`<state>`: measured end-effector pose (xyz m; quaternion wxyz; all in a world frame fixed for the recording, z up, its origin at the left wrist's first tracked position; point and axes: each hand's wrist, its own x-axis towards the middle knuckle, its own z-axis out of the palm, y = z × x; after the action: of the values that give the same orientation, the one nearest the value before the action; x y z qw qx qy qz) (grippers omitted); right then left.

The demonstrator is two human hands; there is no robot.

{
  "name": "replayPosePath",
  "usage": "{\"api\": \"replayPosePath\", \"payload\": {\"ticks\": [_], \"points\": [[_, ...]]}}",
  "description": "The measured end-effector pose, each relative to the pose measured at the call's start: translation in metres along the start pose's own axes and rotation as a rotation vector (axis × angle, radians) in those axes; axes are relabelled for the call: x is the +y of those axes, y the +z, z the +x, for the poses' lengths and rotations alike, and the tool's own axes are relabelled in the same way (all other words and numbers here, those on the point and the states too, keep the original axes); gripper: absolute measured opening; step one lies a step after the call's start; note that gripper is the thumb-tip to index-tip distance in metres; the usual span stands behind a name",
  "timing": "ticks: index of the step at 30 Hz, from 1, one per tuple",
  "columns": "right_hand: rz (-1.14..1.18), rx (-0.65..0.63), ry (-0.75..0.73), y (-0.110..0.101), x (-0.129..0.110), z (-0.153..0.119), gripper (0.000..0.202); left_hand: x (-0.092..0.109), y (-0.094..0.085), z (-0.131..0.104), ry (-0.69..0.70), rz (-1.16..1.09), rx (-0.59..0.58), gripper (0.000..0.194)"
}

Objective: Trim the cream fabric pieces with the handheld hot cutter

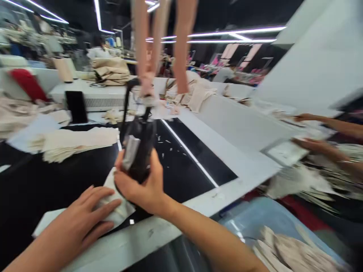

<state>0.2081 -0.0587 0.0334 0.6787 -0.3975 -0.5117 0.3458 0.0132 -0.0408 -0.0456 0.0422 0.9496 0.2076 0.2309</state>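
Note:
My right hand (141, 181) is closed around a black handheld power tool (138, 151) with a silver-grey patch on its side. A black cord (126, 102) loops from its top, and pink cloth strips (147, 83) hang down to it. The tool's lower end is hidden by my hand and the cloth. My left hand (85, 219) lies with fingers stretched over a white fabric piece (121, 211) on the black table surface (181, 177). The fabric reaches up under my right hand.
A stack of cream fabric pieces (79, 141) lies at the left, near a dark upright panel (76, 107). Small scraps (167, 141) dot the tabletop. A blue plastic-lined bin (263, 211) of fabric stands at lower right. Another person's hands (309, 145) work at right.

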Motion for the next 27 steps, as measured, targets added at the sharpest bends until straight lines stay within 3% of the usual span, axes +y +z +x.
{"api": "replayPosePath", "payload": {"ticks": [2, 5, 27], "points": [[0.074, -0.004, -0.017, -0.005, -0.001, -0.001, 0.037, 0.003, -0.008, -0.001, -0.027, 0.040, -0.142, 0.035], [0.161, -0.029, -0.091, -0.012, 0.001, 0.005, 0.031, 0.004, -0.011, 0.005, -0.063, 0.003, -0.216, 0.035], [0.214, 0.040, -0.143, -0.006, 0.006, 0.015, 0.039, 0.012, -0.014, 0.012, -0.073, -0.044, -0.193, 0.035]]}}
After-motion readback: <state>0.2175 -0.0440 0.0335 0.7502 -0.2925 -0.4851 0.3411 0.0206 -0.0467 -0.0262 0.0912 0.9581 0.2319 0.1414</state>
